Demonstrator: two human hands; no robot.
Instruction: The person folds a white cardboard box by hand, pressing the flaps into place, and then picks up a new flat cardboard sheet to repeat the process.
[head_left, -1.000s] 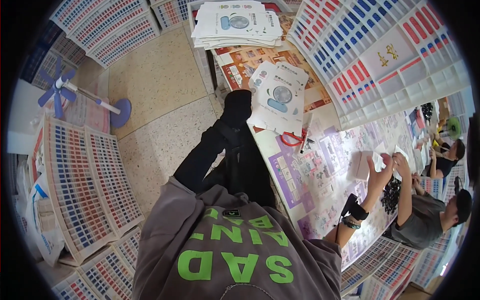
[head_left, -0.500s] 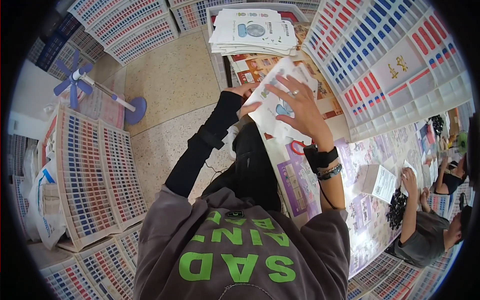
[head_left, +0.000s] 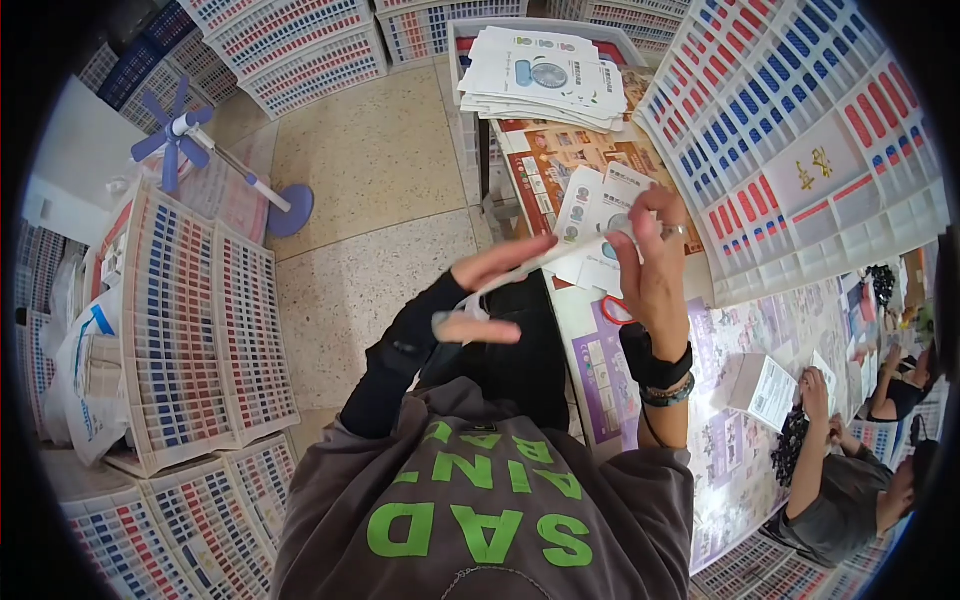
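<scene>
A white printed carton (head_left: 556, 254), seen nearly edge-on, spans the gap between my two hands. My right hand (head_left: 654, 262) pinches its far right end between thumb and fingers. At the other end, my left hand (head_left: 487, 290) has its fingers stretched out and its thumb apart, with the carton's end against the palm side. Beneath my right hand, more printed flat cartons (head_left: 582, 213) lie on the table, partly covered by it. A taller stack of flat cartons (head_left: 545, 78) rests at the table's far end.
Red-handled scissors (head_left: 616, 310) lie beside my right wrist. Crates with red and blue pieces (head_left: 800, 140) lean along the right; others (head_left: 180, 320) stand at left. A purple fan (head_left: 290, 210) stands on the floor. At right are a white box (head_left: 765, 392) and a co-worker (head_left: 850, 480).
The carton has been lifted off the table and turned from face-up to edge-on. My left hand has moved down and spread its fingers; my right hand has shifted to the carton's end.
</scene>
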